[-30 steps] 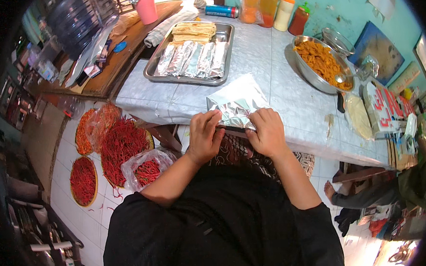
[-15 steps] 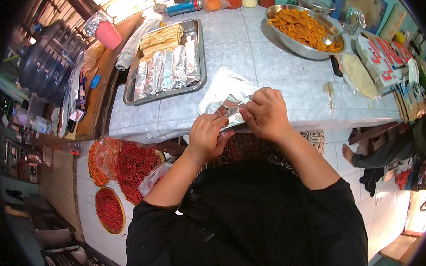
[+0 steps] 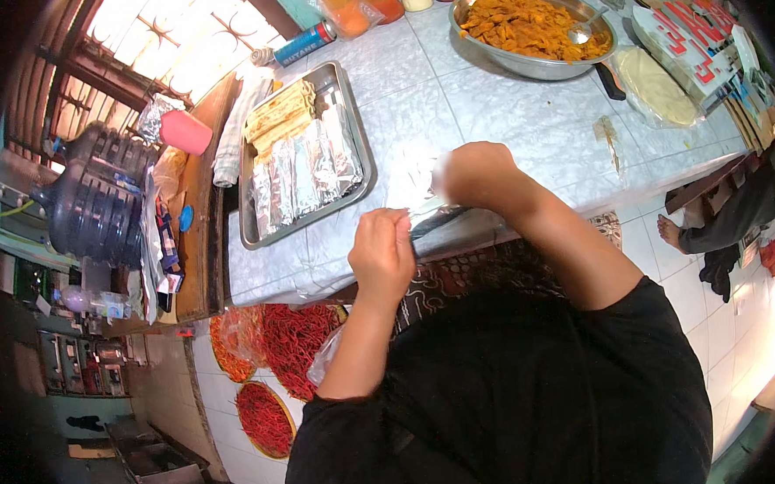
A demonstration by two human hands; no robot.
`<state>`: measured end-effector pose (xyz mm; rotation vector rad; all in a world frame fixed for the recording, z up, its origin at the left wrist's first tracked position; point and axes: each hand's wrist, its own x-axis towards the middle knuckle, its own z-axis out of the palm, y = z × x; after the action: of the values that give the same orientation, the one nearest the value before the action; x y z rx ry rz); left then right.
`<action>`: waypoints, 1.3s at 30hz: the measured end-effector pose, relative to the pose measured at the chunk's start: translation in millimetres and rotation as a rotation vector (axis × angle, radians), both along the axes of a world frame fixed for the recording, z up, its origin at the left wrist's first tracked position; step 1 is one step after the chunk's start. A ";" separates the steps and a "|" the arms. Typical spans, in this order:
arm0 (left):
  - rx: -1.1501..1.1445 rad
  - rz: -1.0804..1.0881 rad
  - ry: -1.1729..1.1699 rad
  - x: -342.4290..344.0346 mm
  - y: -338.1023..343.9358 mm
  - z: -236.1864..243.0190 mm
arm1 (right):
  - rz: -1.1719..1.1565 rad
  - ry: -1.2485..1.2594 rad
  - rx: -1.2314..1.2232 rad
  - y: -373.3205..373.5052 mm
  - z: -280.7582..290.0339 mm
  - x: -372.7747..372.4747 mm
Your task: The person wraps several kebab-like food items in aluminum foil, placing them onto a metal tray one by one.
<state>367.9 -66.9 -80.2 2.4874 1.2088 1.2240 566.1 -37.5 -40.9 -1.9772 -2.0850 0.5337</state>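
Left hand (image 3: pixel 382 253): at the countertop's (image 3: pixel 504 122) near edge, fingers pinched on the foil sheet (image 3: pixel 415 183).
Right hand (image 3: pixel 480 174): closed over the same foil, just beside the left.
Tray (image 3: pixel 360 138): left of the foil, holding wrapped rolls (image 3: pixel 305 169).
Bowl (image 3: pixel 532 66): far edge, orange food.

Silver foil rolls (image 3: pixel 307 172), orange food (image 3: pixel 525 24), red chillies (image 3: pixel 292 343), pink cup (image 3: pixel 186 132)
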 end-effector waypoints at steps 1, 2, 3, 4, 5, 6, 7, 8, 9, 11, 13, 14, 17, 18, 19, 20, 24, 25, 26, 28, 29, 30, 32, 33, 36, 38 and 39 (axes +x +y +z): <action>0.166 -0.022 0.042 1.0 1.4 -4.4 | -0.009 0.005 0.004 2.1 -0.4 -0.9; 0.153 -0.003 0.047 2.2 0.4 -6.7 | -0.012 -0.006 0.050 4.6 -2.7 -1.9; 0.151 -0.008 0.049 1.6 1.8 -7.5 | -0.011 -0.019 0.090 5.6 -7.5 -3.3; 0.116 0.032 0.109 0.6 3.8 -8.4 | -0.015 -0.017 0.087 4.0 -13.7 -3.7; 0.083 0.073 0.170 0.2 5.7 -8.9 | 0.069 -0.025 0.407 -0.5 -21.4 -4.0; 0.082 0.073 0.168 0.6 7.4 -9.2 | 0.159 -0.037 0.728 -4.8 -26.8 -5.1; 0.088 0.107 0.185 1.4 9.6 -9.3 | 0.160 -0.039 0.728 -10.4 -30.4 -7.8; 0.093 0.140 0.203 2.1 11.6 -9.1 | 0.208 -0.019 0.845 -16.6 -33.5 -10.8; 0.088 0.137 0.204 1.6 13.1 -9.5 | 0.253 0.002 0.958 -20.4 -37.0 -11.1; 0.098 0.093 0.222 -0.1 15.6 -7.9 | 0.246 0.028 0.867 -20.6 -38.1 -8.2; 0.128 0.068 0.185 9.1 6.5 -5.0 | 0.265 0.034 0.795 -16.9 -36.9 -8.6; 0.160 0.047 0.143 13.2 2.9 -5.1 | 0.261 0.037 0.791 -14.8 -39.2 -8.3; 0.191 0.077 0.217 14.6 1.1 -9.0 | 0.288 -0.002 0.721 -6.5 -40.9 -7.9; 0.166 0.104 0.233 15.2 2.8 -3.9 | 0.244 0.027 0.621 -2.3 -39.4 -9.3; 0.164 0.112 0.233 15.7 5.3 -3.0 | 0.201 0.055 0.521 0.2 -38.2 -10.6; 0.126 0.117 0.254 16.5 7.6 -2.1 | 0.208 0.056 0.521 0.4 -37.6 -11.0; 0.094 0.145 0.285 14.0 15.1 3.0 | 0.245 0.107 0.760 -9.7 -28.3 -8.2; 0.051 0.163 0.313 12.5 15.7 3.6 | 0.341 0.079 0.896 -15.1 -27.6 -8.6; 0.052 0.169 0.308 10.6 17.6 6.7 | 0.327 0.061 0.914 -16.3 -31.3 -11.1; -0.113 0.072 0.246 7.0 17.1 9.0 | 0.307 0.065 0.800 -19.3 -35.3 -12.7; -0.120 0.075 0.242 7.8 15.7 8.6 | 0.282 0.067 0.692 -20.7 -36.9 -13.6; -0.097 0.117 0.316 7.6 14.4 12.5 | 0.292 0.071 0.693 -20.1 -34.4 -15.7; 0.075 0.133 0.344 9.6 4.6 20.4 | 0.248 -0.033 0.766 -17.6 -29.8 -18.8; 0.079 0.144 0.344 11.6 -2.1 19.5 | 0.258 -0.030 0.772 -15.6 -29.9 -20.5; 0.176 0.061 0.342 15.9 -9.0 12.5 | 0.217 -0.072 0.762 -8.2 -30.2 -22.5; 0.131 0.081 0.393 15.7 -9.0 12.1 | 0.172 0.115 0.497 -5.0 -25.2 -19.2; 0.089 0.088 0.441 15.4 -6.9 12.5 | 0.184 0.110 0.499 -5.1 -27.7 -16.0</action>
<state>383.3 -73.8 -67.6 2.8993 1.3934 0.7780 550.1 -42.6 -68.5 -1.4557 -2.0859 0.1248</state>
